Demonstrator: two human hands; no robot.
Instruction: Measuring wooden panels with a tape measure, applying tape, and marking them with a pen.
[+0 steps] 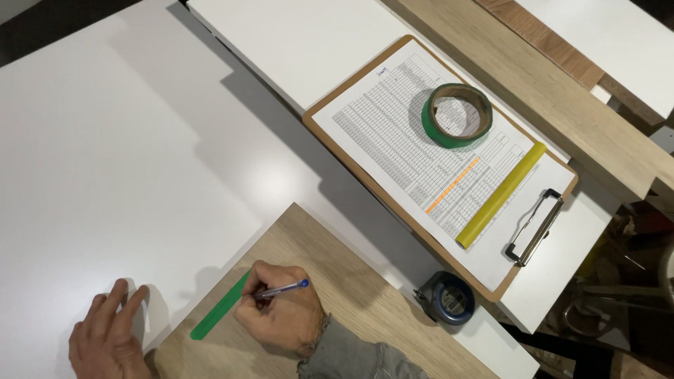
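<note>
My right hand (pixel 281 316) grips a blue-capped pen (pixel 284 288), its tip resting on a strip of green tape (pixel 217 311) stuck on a light oak board (pixel 337 281). My left hand (pixel 109 337) lies flat with fingers spread on the white panel (pixel 119 154), just beside the board's left corner. It holds nothing.
A brown clipboard (pixel 330 137) with a printed table sheet lies at upper right, carrying a roll of green tape (pixel 456 114) and a yellow strip (pixel 502 194). A dark blue tape measure (pixel 446 298) sits by the board's right edge. Wooden planks (pixel 562 91) run along the far right.
</note>
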